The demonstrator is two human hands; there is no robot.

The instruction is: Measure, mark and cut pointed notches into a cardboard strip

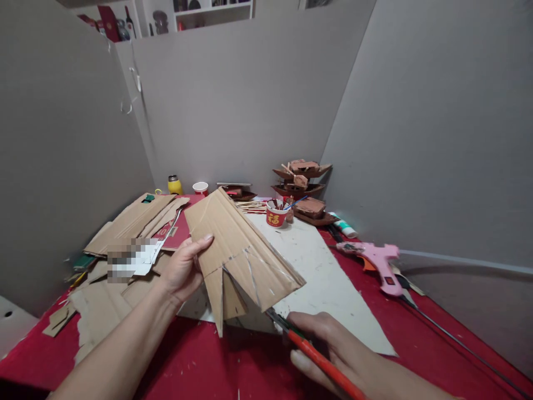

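My left hand (187,266) grips the left edge of a piece of brown cardboard (245,239), its thumb lying on the upper face. Pencil lines run across the cardboard, and a V-shaped cut opens in its near edge, with a pointed strip on the left of it. In my right hand (328,344) is a pair of red-handled scissors (320,358), seen edge-on. Their dark tips are at the cardboard's lower corner; whether the blades touch it I cannot tell.
Cardboard scraps (133,225) pile up on the left. A pink glue gun (378,258) with a cable lies at right. Behind stand a red paper cup (276,215), brown model boats (302,186) and a yellow bottle (174,185). Grey panels (241,100) enclose the red-covered table (187,361).
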